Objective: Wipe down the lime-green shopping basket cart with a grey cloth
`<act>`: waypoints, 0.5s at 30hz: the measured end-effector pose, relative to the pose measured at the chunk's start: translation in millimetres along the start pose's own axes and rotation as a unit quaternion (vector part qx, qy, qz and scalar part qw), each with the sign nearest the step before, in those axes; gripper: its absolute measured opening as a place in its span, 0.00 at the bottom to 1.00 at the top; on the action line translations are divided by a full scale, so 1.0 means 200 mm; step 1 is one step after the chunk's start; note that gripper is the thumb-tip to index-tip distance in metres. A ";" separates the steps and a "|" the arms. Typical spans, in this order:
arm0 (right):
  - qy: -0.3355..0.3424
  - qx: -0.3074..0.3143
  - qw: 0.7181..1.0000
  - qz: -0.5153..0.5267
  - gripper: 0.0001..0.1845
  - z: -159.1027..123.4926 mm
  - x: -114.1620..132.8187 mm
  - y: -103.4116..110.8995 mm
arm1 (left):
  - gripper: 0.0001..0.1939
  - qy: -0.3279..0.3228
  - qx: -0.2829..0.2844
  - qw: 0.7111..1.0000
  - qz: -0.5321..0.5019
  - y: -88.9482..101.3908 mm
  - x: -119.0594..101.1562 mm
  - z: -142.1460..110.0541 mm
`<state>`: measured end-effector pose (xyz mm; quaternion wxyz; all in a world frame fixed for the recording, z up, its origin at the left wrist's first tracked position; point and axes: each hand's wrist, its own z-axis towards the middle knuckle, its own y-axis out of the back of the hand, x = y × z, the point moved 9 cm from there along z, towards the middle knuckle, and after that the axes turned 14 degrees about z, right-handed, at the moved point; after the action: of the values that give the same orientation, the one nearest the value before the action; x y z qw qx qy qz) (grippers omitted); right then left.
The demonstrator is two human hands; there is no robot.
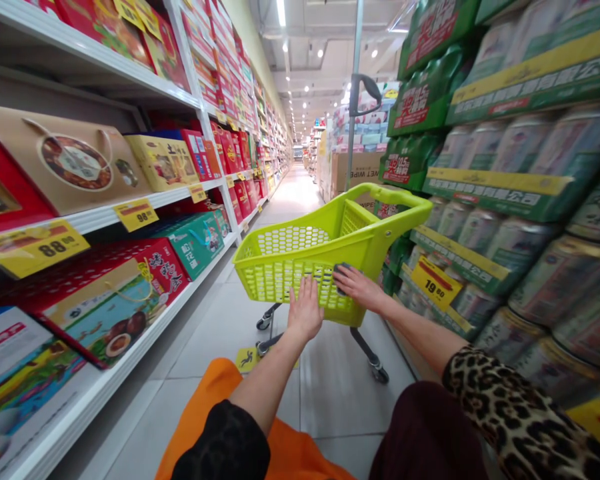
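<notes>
A lime-green plastic shopping cart with perforated basket walls stands sideways in the aisle in front of me. My left hand lies against the near side of the basket, fingers stretched out and holding nothing. To its right, my right hand presses a small dark grey pad to the same wall, nearer the handle end. Fingers cover part of the pad, so I cannot tell whether it is a cloth or a sponge. The cart's handle is at the upper right, and dark legs with casters carry the basket.
White shelves with boxed goods and yellow price tags line the left. Stacked drink cans and green-wrapped packs rise close on the right. Behind the cart are a metal pole with a dark handle and a cardboard box.
</notes>
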<state>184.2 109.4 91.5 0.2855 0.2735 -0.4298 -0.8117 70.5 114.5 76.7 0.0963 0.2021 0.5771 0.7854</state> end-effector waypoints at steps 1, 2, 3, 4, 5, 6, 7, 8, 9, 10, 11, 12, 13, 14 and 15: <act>-0.002 0.020 1.000 0.006 0.18 -0.07 0.02 -0.08 | 0.34 -0.004 -0.001 1.000 -0.001 0.00 -0.01 0.00; -0.007 0.037 0.999 0.013 0.18 -0.15 0.04 -0.15 | 0.34 -0.009 -0.001 1.000 -0.002 0.00 -0.02 -0.01; -0.010 0.055 0.998 0.022 0.18 -0.22 0.06 -0.23 | 0.34 -0.012 -0.001 1.000 -0.002 -0.01 -0.03 -0.02; -0.014 0.072 0.997 0.034 0.17 -0.29 0.08 -0.29 | 0.34 -0.013 -0.001 1.000 -0.002 -0.02 -0.04 -0.02; -0.017 0.088 0.995 0.046 0.17 -0.36 0.10 -0.33 | 0.34 -0.015 0.000 1.000 -0.002 -0.03 -0.05 -0.03; -0.022 0.102 0.993 0.058 0.16 -0.41 0.11 -0.36 | 0.34 -0.017 0.000 1.000 -0.001 -0.04 -0.06 -0.03; -0.029 0.109 0.991 0.067 0.16 -0.44 0.11 -0.36 | 0.34 -0.021 -0.001 1.000 0.000 -0.04 -0.07 -0.03; -0.037 0.106 0.991 0.072 0.16 -0.45 0.10 -0.34 | 0.34 -0.025 -0.002 1.000 0.000 -0.04 -0.08 -0.03; -0.045 0.091 0.992 0.073 0.17 -0.44 0.08 -0.28 | 0.34 -0.029 -0.005 1.000 -0.001 -0.04 -0.09 -0.03; -0.051 0.062 0.994 0.068 0.18 -0.41 0.05 -0.20 | 0.34 -0.034 -0.007 0.999 -0.002 -0.04 -0.11 -0.02; -0.056 0.023 0.996 0.059 0.19 -0.36 0.02 -0.08 | 0.34 -0.037 -0.010 0.999 -0.002 -0.03 -0.12 -0.01; -0.059 -0.025 0.997 0.045 0.20 -0.31 -0.02 0.05 | 0.34 -0.039 -0.014 0.999 -0.002 -0.02 -0.13 0.00; -0.067 -0.076 0.995 0.027 0.21 -0.25 -0.07 0.19 | 0.34 -0.041 -0.017 0.999 -0.001 -0.01 -0.14 0.01; -0.078 -0.124 0.989 0.006 0.21 -0.20 -0.13 0.33 | 0.34 -0.043 -0.020 0.999 0.001 0.01 -0.16 0.02; -0.090 -0.160 0.983 -0.015 0.22 -0.16 -0.18 0.45 | 0.33 -0.045 -0.024 0.999 0.002 0.02 -0.17 0.04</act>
<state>251.7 74.5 160.2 0.2735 0.1563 -0.3139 -0.8957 104.8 106.2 75.6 0.1258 0.2362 0.5530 0.7890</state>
